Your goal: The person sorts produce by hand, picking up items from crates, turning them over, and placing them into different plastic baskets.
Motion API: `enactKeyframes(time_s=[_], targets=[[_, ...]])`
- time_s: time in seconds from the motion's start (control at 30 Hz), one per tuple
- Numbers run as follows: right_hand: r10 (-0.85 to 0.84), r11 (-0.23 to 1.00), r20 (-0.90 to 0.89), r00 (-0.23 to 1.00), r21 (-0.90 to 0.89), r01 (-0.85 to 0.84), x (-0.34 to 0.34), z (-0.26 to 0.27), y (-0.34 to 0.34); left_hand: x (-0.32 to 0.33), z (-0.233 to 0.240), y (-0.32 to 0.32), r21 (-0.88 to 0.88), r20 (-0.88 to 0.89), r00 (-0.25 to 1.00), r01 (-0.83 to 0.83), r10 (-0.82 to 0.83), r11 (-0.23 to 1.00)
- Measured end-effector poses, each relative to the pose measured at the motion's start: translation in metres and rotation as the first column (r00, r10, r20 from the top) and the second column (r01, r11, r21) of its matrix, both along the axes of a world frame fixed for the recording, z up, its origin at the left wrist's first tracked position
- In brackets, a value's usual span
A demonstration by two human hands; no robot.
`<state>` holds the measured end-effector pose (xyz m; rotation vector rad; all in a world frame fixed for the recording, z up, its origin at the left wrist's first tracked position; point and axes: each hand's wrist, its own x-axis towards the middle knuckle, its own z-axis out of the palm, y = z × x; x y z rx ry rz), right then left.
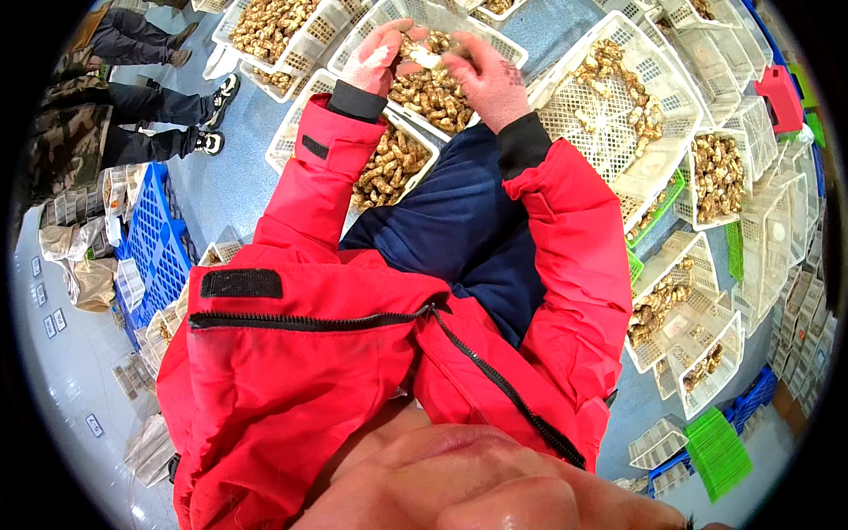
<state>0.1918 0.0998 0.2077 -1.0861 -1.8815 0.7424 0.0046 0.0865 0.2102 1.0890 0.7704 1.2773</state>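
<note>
My left hand (376, 58), in what looks like a pink glove, holds a pale piece (424, 55) that looks like a mushroom. Close by on the right is my right hand (489, 78); its fingers are bent and blurred, so its grip is unclear. Both hands are over a white plastic crate (510, 52) of brown, knobbly mushrooms (442, 106). Under my left forearm, a nearer crate (281, 151) holds longer brown mushrooms (391, 169). A larger crate (669, 126) to the right has mushrooms (639, 109) scattered over its mesh bottom.
Another full crate (719, 177) stands farther right, near nested crates (772, 225) and a green stack (719, 454). At upper left is a heaped crate (271, 30). People's legs (159, 106) are at left, beside a blue plastic pallet (154, 238) on the blue floor (232, 159).
</note>
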Motion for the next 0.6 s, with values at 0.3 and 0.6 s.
enactKeyframes(time_s=[0.3, 0.6], targets=[[-0.117, 0.978, 0.147, 0.982, 0.188, 0.089, 0.008, -0.004, 0.000, 0.012, -0.018, 0.011, 0.028, -0.059, 0.997, -0.053, 0.055, 0.998], [-0.508, 0.861, -0.536, 0.675, -0.341, 0.378, 0.241, -0.017, -0.012, 0.025, -0.016, 0.001, -0.217, 0.057, 0.998, 0.040, -0.028, 0.975]])
